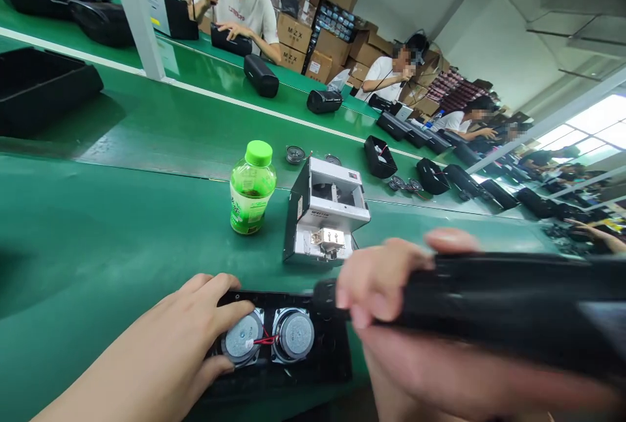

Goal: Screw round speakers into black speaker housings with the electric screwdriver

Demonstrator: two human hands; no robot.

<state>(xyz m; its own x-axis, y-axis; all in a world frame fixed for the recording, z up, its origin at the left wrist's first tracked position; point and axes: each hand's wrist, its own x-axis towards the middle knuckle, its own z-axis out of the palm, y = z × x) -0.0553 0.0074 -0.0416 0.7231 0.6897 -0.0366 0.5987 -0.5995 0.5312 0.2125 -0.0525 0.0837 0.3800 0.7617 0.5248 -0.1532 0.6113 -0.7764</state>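
A black speaker panel (335,357) lies on the green bench in front of me, with two round speaker drivers set in it. Red wires (265,340) run between the left driver (242,338) and the right driver (297,335). My left hand (195,321) grips the panel's left end, thumb and fingers around the left driver. A black electric screwdriver (489,288) is in my right hand (379,285), whose fingers close round its front part. The tool lies nearly level, its nose over the panel's right side. Its tip is hidden and blurred.
Beyond the panel stand a green-capped bottle (253,190) and a silver and black screw feeder (325,213). Loose drivers (295,154) and black speaker housings (380,156) lie along the line. Co-workers sit across it; a white post (137,17) rises at left.
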